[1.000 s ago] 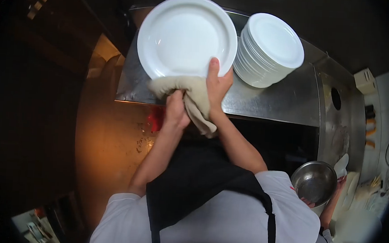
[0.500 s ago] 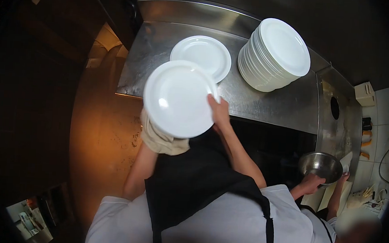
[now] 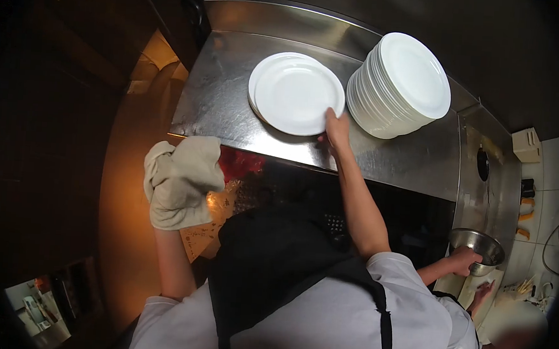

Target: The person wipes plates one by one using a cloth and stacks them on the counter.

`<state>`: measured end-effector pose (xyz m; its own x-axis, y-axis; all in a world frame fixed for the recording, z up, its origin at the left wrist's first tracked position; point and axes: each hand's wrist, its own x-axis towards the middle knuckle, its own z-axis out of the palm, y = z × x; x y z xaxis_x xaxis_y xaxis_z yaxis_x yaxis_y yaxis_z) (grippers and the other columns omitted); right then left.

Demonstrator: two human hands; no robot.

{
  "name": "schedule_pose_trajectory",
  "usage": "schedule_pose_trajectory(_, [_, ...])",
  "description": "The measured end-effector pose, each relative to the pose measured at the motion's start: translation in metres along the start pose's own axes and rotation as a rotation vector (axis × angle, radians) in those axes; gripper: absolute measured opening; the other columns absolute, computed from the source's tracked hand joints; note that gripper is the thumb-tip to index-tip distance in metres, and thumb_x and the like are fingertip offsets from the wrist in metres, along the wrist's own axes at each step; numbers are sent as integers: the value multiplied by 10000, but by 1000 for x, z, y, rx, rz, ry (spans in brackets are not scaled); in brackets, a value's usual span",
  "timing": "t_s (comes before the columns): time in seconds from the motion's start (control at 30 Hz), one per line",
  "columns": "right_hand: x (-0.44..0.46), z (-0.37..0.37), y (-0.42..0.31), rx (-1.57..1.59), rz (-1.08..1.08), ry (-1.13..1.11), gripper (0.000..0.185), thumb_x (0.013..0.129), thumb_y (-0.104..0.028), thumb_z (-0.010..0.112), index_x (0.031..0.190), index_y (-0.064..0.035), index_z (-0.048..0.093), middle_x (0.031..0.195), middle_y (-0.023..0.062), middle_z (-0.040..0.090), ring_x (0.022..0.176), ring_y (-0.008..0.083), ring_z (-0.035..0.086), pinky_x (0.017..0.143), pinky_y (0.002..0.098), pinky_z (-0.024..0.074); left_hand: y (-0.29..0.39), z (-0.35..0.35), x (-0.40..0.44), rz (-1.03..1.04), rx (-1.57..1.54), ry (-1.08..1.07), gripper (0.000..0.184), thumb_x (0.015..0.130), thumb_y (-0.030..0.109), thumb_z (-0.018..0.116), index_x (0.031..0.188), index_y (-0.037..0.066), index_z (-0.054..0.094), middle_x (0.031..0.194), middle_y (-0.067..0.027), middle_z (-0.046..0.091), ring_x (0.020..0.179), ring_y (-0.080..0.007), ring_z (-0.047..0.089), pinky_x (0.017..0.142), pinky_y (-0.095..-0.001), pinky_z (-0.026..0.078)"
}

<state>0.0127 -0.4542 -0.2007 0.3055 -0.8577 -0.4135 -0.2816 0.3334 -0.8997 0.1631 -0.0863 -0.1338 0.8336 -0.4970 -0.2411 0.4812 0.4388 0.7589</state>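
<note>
Covering left fingers, cloth (image 3: pixel 183 184) — grip cannot be told; right fingers (image 3: pixel 333 119) pinch upper plate (image 3: pixel 297 95) — lower plate (image 3: pixel 254 83) mostly covered.

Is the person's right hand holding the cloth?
No, the right hand holds a white plate by its rim, well apart from the cloth.

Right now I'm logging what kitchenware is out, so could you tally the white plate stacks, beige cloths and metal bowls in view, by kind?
White plate stacks: 2 (tall stack, short stack)
Beige cloth: 1
Metal bowl: 1
Total: 4
</note>
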Motion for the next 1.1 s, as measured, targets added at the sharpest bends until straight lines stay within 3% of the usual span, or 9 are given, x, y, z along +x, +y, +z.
schedule_pose_trajectory(0.17, [38,-31,13,-520,-312,-37,380,849,-309,643,1021,22,569,826,197,654,716,186,657,619,296,506,-8,36,0,1,108,7,367,975,300,437,1260,81,514,1221,-74,571,1143,-201,519,997,-338,414])
schedule_pose_trajectory(0.33, [-41,-113,-83,-107,-357,-553,219,898,-181,605,1002,10,580,805,109,652,708,124,623,614,263,486,-11,102,25,76,381,-135,382,975,309,434,1276,85,505,1233,-73,564,1152,-199,512,1004,-326,407])
schedule_pose_trajectory(0.47, [-31,-196,-135,179,-781,-82,171,919,-146,574,961,17,608,793,70,642,710,115,604,640,253,486,-28,233,76,269,806,-524,395,975,316,431,1290,88,498,1244,-71,559,1159,-197,506,1009,-316,401])
schedule_pose_trajectory(0.53, [25,-227,-137,-49,-897,572,216,913,-170,584,988,30,613,841,88,672,781,177,643,719,295,507,-56,317,101,438,1116,-817,401,975,319,430,1297,89,494,1249,-70,556,1163,-196,504,1011,-311,397])
schedule_pose_trajectory(0.6, [85,-253,-130,-250,-774,707,321,907,-227,585,1083,41,604,983,153,682,932,270,650,835,347,492,-94,397,114,632,1581,-1057,407,975,323,429,1304,91,490,1254,-70,553,1167,-195,501,1014,-306,394])
schedule_pose_trajectory(0.7, [146,-256,-110,-75,-509,463,436,928,-305,564,1201,35,563,1124,161,626,1022,217,596,892,349,458,-168,482,118,704,2175,-1192,417,974,328,427,1314,93,485,1261,-68,549,1172,-194,497,1017,-299,390])
schedule_pose_trajectory(0.9, [161,-249,-101,709,-316,241,490,1005,-352,373,1207,57,550,1176,166,599,1040,237,579,896,347,454,-329,466,146,514,1218,-1226,474,967,343,440,1345,57,448,1340,-89,511,1172,-223,515,996,-337,412])
schedule_pose_trajectory(1.03, [183,-271,-104,860,-387,204,458,993,-362,432,1130,49,581,1069,151,633,993,217,593,876,348,459,-263,449,115,-37,1130,-1453,435,961,323,487,1255,6,534,1197,-79,611,1040,-211,591,888,-296,461])
schedule_pose_trajectory(1.1, [185,-266,-106,665,-500,263,412,959,-336,515,1118,38,583,1048,142,637,952,224,604,856,350,469,-213,431,97,-385,802,-1201,428,954,264,526,1295,8,487,1202,-122,587,1093,-173,562,963,-325,444])
